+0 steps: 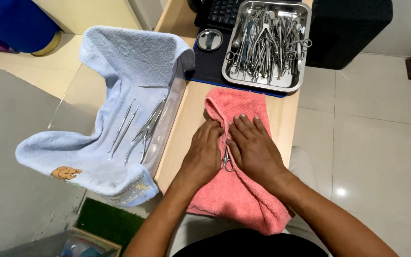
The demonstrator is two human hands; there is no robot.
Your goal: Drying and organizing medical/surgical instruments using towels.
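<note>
Nearest, a pink towel (236, 190) lies draped over the near edge of a narrow wooden table (186, 119), its near end hanging off toward the person. Both hands press down on it side by side. The left hand (204, 152) lies palm down with its fingers bent and bunched into a fold of the cloth. The right hand (253, 147) lies flat, fingers straight and close together, pointing away. Between the two hands the ring handles of a small steel instrument (226, 162) poke out; the rest of it is hidden under the hands and towel, and neither hand is closed around it.

To the left, a clear tub lined with a pale blue towel (120, 95) holds several slim metal tools (141, 126) laid loosely along the cloth.

Farther off on the table, a steel tray (291, 83) is heaped with scissors, forceps and nippers. Just left of it sits a small round metal dish (210, 39), and beyond that a dark keyboard (222, 12)
</note>
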